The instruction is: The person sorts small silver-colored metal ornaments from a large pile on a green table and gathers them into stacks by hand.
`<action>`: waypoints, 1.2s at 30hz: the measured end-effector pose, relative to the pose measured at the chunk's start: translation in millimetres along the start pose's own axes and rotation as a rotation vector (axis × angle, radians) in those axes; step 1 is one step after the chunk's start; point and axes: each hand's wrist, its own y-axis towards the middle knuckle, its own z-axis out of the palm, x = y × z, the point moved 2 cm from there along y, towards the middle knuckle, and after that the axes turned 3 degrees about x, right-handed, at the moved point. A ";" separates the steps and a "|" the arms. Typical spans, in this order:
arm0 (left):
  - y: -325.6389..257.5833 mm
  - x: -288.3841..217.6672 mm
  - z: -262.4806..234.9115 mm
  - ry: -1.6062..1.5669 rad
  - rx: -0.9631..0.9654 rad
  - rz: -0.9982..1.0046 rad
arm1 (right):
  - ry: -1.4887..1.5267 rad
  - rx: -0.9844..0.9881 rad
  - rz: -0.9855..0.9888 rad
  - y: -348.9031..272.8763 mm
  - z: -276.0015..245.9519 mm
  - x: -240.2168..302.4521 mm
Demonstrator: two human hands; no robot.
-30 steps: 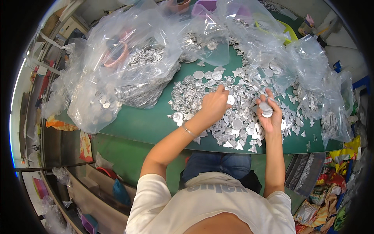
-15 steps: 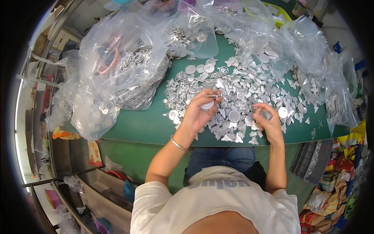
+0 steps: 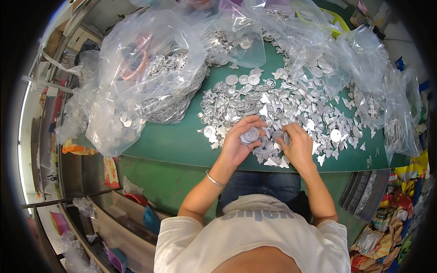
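Green worktop (image 3: 182, 145) carries a spread of silver metal pieces (image 3: 291, 109). Near its front edge, the left hand (image 3: 239, 143) curls around a round disc (image 3: 250, 135), fingers pressed on it. Just beside it, the right hand (image 3: 296, 145) pinches a smaller piece (image 3: 277, 135) over the pile. Farther back, clear bags (image 3: 145, 77) of more pieces crowd the rear and left edges.

Silver-grey round medallion (image 3: 250, 135) in left hand (image 3: 238, 142); beyond it, silver metal pieces (image 3: 282, 107) on dark green table (image 3: 182, 143); clear plastic bags (image 3: 136, 77) to its left.
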 end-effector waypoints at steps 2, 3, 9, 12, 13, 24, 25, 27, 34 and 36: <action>1.4 2.0 -11.7 0.096 0.029 0.023 | 0.236 -0.104 -0.026 -1.5 2.2 -14.1; 2.3 2.2 -12.7 0.114 0.028 0.029 | 0.649 -0.090 0.113 -2.1 -3.3 -18.6; -0.1 -0.6 -7.3 0.301 0.003 0.059 | 2.054 -0.140 0.503 -21.5 -19.3 -41.7; 2.7 11.2 7.4 0.549 0.018 0.090 | 2.299 -0.159 0.378 -40.6 -34.2 -60.0; 4.1 15.5 13.2 0.647 0.022 0.107 | 2.307 -0.216 0.357 -48.7 -41.8 -65.6; 81.8 123.1 118.4 1.738 0.487 0.412 | 2.209 -0.603 0.344 -115.8 -81.4 -108.9; 86.0 127.8 129.3 1.813 0.473 0.452 | 2.211 -0.618 0.343 -118.0 -82.1 -110.0; 92.2 133.9 137.5 1.903 0.470 0.510 | 2.160 -0.635 0.337 -120.7 -84.5 -112.7; 110.4 125.4 114.2 1.230 0.352 0.243 | 2.044 -0.610 0.339 -126.5 -87.6 -120.2; 99.5 106.4 113.9 0.476 0.352 -0.462 | 2.061 -0.576 0.319 -126.9 -86.5 -121.9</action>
